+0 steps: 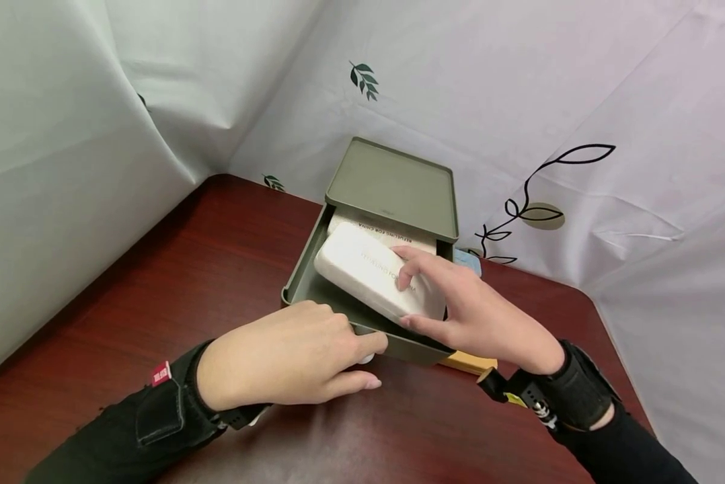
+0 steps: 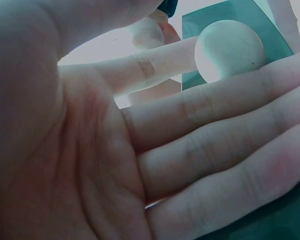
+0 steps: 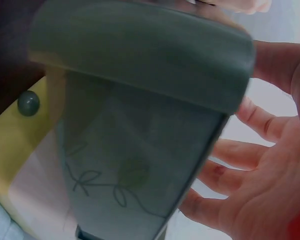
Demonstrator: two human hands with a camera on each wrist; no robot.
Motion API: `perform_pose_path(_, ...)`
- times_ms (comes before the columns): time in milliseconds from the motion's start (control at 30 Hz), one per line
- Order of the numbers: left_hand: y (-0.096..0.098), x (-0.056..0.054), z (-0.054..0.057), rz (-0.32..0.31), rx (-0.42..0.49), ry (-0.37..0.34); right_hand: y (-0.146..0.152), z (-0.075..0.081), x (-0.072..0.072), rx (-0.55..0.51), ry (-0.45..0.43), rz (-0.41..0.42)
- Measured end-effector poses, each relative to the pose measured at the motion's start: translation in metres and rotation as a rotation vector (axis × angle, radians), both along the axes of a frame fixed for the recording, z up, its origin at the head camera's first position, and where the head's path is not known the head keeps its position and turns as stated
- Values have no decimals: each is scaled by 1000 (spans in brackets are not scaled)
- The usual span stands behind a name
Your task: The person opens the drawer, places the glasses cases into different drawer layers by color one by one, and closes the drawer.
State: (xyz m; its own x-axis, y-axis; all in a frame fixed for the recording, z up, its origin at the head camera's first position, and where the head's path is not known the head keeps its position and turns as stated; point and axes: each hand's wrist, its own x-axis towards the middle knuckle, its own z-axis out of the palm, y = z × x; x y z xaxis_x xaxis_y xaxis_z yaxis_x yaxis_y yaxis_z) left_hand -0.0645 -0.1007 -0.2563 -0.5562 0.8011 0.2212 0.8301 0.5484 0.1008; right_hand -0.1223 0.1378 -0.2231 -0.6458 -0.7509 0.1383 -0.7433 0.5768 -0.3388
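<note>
While the white case (image 1: 362, 265) is located within the outline of the drawer (image 1: 407, 351), its long axis is set diagonally to the walls, running from the far left to the near right. The near right end is grasped by the right hand (image 1: 483, 312): the thumb is placed along the near side and the fingers are bent over the top. The far left end is unsupported by either hand. Whether the drawer floor is touched by the case cannot be told.

The left hand (image 1: 296, 353) is positioned at the drawer front, on the near side of the case and apart from it. Its fingers are extended beside the pale knob (image 2: 232, 52), with the thumb held clear; how firmly the knob is pressed cannot be told. The right hand is therefore the nearer to the case. Behind the case, a second white item (image 1: 393, 232) is partly covered by the box top (image 1: 393, 185). The diagonal of the case against the walls is judged to be the governing relation.
</note>
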Motion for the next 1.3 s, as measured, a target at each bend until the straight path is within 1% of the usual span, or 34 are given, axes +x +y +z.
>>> perform_pose_path(167,-1,2,-1,-1,4,-2,1,-5,0,24,-11,-8)
perform_pose_path(467,-2,4,-6,-4,10,-3,0,-17,-1,78,-30,43)
perform_pose_path(600,-2,4,-7,-3,5,-12,-3,-20,-2,101,-41,43)
perform_pose_path(733,-3,3,-9,-9,2,-7,-5,-24,-3,129,-37,47)
perform_pose_path(900,-4,4,-15,-14,3,-1,-8,-30,-5,140,-24,82)
perform_pose_path(1100,-4,3,-20,-9,-5,0,-9,-31,-7,172,-56,57)
perform_pose_path(1200,-5,2,-21,-3,-6,1,-9,-32,-9,145,-67,61)
perform_pose_path(1300,-7,1,-21,-1,0,24,-5,-31,-9,57,-86,57)
